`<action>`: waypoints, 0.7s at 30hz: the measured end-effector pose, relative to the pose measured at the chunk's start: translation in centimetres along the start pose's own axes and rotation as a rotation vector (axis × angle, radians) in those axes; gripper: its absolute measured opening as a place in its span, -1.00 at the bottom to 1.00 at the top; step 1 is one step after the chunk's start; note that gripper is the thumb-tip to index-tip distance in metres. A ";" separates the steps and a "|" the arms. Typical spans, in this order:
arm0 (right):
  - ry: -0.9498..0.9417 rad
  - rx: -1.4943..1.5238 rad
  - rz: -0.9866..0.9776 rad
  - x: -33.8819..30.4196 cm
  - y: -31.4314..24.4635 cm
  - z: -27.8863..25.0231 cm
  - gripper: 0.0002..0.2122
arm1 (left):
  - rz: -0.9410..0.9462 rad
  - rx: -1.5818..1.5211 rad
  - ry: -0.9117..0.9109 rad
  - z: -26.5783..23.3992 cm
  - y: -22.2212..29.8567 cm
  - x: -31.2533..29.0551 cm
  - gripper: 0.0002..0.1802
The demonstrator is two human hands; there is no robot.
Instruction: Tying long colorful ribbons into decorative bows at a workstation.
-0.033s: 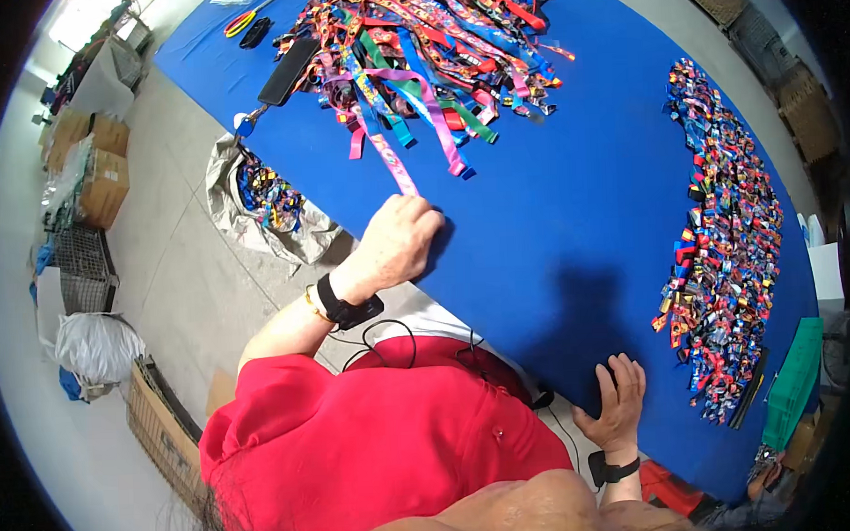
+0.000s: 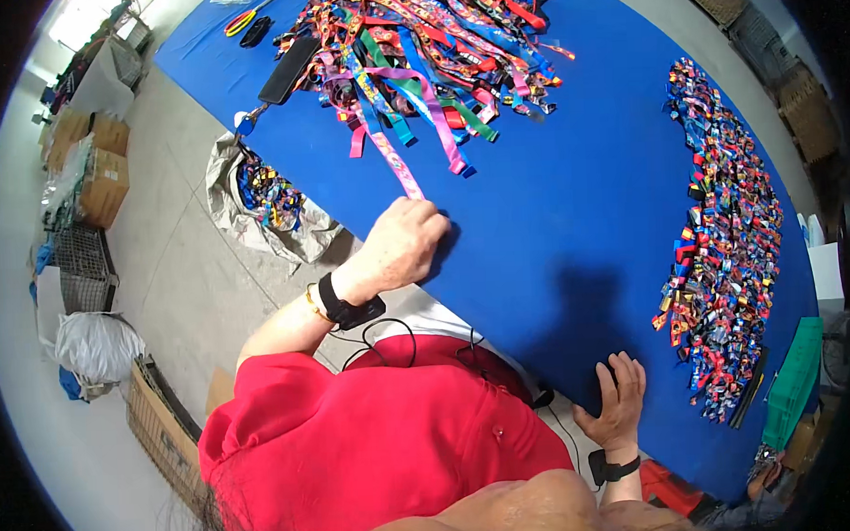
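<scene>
Viewing remotely, I see L hand (image 2: 398,248), approx. ctr. frame, closed on pink strap (image 2: 395,164) from upper-ctr. heap (image 2: 464,53), R hand (image 2: 617,404) open at tbl. (image 2: 554,195) edge, lower rt.; I'd pull low + slow vs. snags.

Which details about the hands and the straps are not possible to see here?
Head view: fingertips of the left hand and near end of the pink strap, hidden by the back of that hand.
Head view: far side of the strap pile, cut off by the upper edge.
Head view: single pieces in the long heap at right, too small.
</scene>
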State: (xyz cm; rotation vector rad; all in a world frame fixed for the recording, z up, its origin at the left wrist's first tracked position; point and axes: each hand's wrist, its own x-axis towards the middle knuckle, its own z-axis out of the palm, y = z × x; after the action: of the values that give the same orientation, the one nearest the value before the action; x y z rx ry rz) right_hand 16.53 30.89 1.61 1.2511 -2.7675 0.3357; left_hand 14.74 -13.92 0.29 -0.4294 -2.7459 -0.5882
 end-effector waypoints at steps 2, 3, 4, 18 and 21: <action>-0.002 0.004 0.003 0.0 0.0 0.1 -0.41 | 0.055 -0.112 -0.099 0.0 1.0 0.4 -0.78; 0.001 0.004 0.003 0.0 -0.1 0.1 -0.41 | 0.111 -0.186 -0.139 0.2 1.3 0.8 -0.81; 0.003 0.003 0.001 -0.1 -0.2 0.1 -0.41 | 0.139 -0.231 -0.155 0.5 1.8 1.1 -0.84; -0.013 0.035 0.012 -0.4 -0.6 -0.5 -0.38 | 0.285 -0.884 -0.501 2.1 10.2 7.3 -0.62; 0.012 0.046 0.013 -0.3 -0.3 -0.2 -0.38 | 0.239 -0.696 -0.310 2.8 7.5 6.5 -0.65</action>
State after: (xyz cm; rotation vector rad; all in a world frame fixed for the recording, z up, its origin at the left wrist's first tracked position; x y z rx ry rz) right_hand 16.94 30.99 1.85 1.2372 -2.7744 0.4083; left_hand 10.79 -4.66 2.74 -1.0609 -2.6203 -1.5166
